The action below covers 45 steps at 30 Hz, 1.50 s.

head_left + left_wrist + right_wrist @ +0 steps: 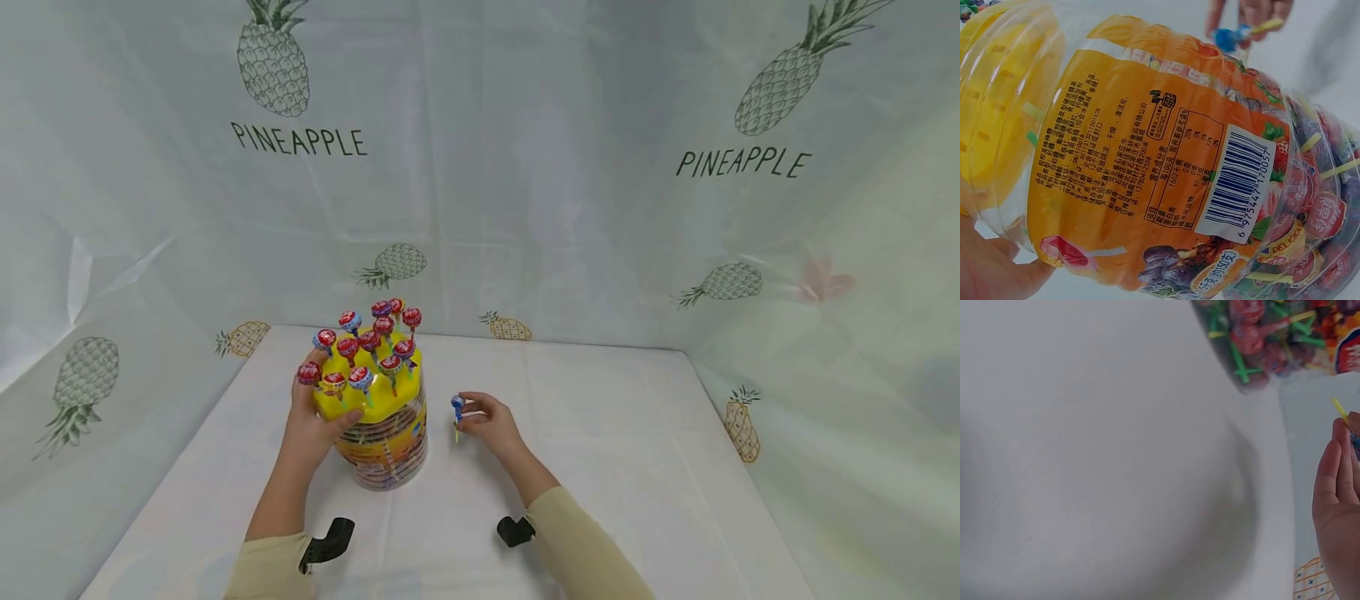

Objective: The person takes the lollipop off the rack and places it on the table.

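A clear plastic lollipop jar (388, 454) with an orange label (1129, 125) stands upright left of the middle of the table. Its yellow lid (381, 406) carries several wrapped lollipops, sticks down, wrapped heads up. My left hand (309, 429) grips the jar at the lid from the left, thumb on the front and fingers partly hidden behind. To the right of the jar, my right hand (491, 425) pinches a blue-wrapped lollipop (457, 403) by thumb and fingers, its yellow stick pointing down. In the right wrist view that yellow stick (1339, 407) pokes out past the fingertips.
The white table (585, 433) runs to a back edge against a pale curtain (495, 208) printed with pineapples. More wrapped lollipops (1322, 212) show through the jar's clear wall. A black wrist mount (327, 543) sits by the left sleeve, another (514, 532) by the right.
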{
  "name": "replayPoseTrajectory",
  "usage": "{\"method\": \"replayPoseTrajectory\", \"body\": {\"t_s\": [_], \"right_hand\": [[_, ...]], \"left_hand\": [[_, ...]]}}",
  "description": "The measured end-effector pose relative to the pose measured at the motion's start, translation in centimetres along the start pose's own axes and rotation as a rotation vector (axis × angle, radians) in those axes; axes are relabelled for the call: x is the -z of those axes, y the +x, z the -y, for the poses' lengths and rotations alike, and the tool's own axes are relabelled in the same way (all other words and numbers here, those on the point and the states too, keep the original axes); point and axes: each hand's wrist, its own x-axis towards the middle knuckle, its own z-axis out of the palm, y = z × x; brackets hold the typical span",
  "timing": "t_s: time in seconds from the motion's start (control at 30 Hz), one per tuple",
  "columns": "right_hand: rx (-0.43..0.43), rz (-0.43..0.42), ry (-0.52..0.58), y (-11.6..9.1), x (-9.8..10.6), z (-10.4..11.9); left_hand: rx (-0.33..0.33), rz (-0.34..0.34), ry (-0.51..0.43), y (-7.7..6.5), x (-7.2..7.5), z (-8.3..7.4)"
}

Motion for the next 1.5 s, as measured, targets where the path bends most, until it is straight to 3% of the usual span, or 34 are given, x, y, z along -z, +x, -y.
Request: {"method": "replayPoseTrajectory", "body": {"t_s": [0.23, 0.53, 0.97, 1.27, 1.5], "right_hand": [[-0.041, -0.004, -0.142, 1.5, 0.9, -4.2], [-0.043, 0.018, -0.25, 1.9, 1.4, -6.2], [-0.029, 0.026, -0.384, 2.1, 1.2, -6.3], [-0.027, 0.055, -0.411, 2.1, 1.4, -6.0], [-0.022, 0.106, -0.378, 2.4, 1.7, -6.2]], "left_hand": [[0.031, -0.004, -0.014, 0.0, -0.2, -0.1], [0.028, 0.001, -0.02, -0.1, -0.1, -0.1], [0.02, 0.001, -0.026, -0.1, -0.2, 0.2], [0.01, -0.003, -0.014, -0.2, -0.4, 0.0], [0.038, -0.01, -0.01, -0.2, -0.1, -0.3]]}}
